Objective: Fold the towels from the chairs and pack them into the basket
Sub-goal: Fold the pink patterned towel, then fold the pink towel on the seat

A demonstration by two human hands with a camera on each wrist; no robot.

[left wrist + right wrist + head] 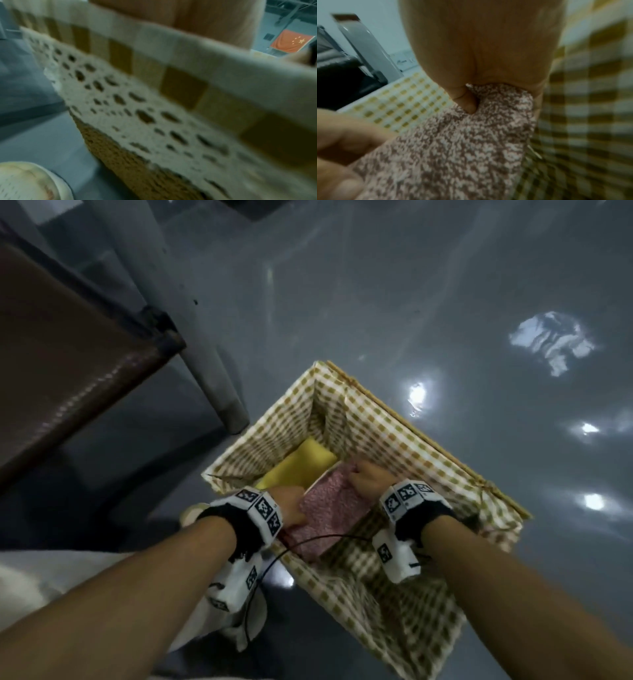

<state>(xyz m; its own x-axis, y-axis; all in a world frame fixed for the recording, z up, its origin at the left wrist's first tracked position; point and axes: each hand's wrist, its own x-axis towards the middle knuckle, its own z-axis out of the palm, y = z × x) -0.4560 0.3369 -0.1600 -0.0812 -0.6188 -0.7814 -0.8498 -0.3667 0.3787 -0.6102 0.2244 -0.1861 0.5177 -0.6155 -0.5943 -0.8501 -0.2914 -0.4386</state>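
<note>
A wicker basket (428, 440) with a checked liner stands on the grey floor; its lace trim (137, 108) fills the left wrist view. A folded yellow towel (298, 467) lies inside at the far left. Both hands hold a folded pink speckled towel (332, 508) low inside the basket, beside the yellow one. My left hand (291, 505) grips its left edge, with the fingers hidden beneath it. My right hand (366, 479) curls over its far right corner. In the right wrist view the thumb (467, 102) presses into the pink towel (453, 148).
A chair with a brown seat (68, 371) and a grey leg (212, 371) stands to the left of the basket. My pale shoe (25, 182) sits on the floor just beside the basket's near-left wall. Shiny grey floor (445, 302) spreads behind and to the right.
</note>
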